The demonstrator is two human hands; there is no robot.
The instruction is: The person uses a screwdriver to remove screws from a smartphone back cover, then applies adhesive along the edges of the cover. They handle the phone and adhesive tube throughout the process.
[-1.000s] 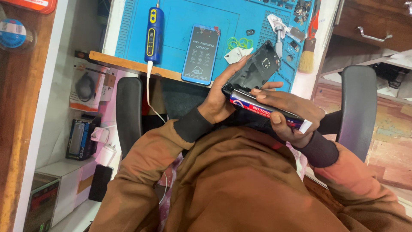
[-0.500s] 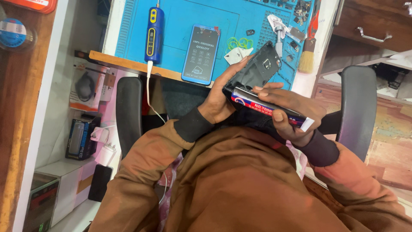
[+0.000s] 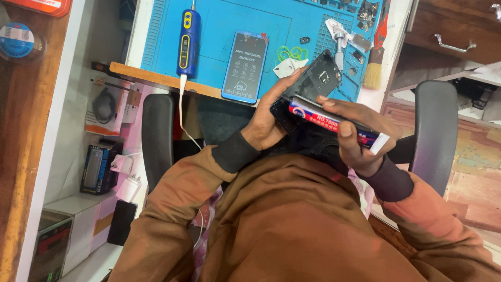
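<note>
My left hand [image 3: 269, 120] grips a black opened phone body [image 3: 312, 89], holding it tilted over the lap just below the blue work mat [image 3: 219, 31]. In my right hand [image 3: 360, 133] lies a glue tube [image 3: 334, 122] with a red and blue label, held sideways, its tip pressed against the lower edge of the phone body. Both hands hover in front of the desk edge, above my brown sleeves.
On the mat lie a blue phone screen in its wrapper [image 3: 245, 65], a blue electric screwdriver [image 3: 188, 39] with a white cable, green rings [image 3: 291, 52], a brush [image 3: 374, 68] and small parts. Chair armrests [image 3: 156, 136] flank me. Boxes sit on the shelf at left.
The hands and the phone body stayed almost in place; the glue tube shifted slightly along the phone's edge.
</note>
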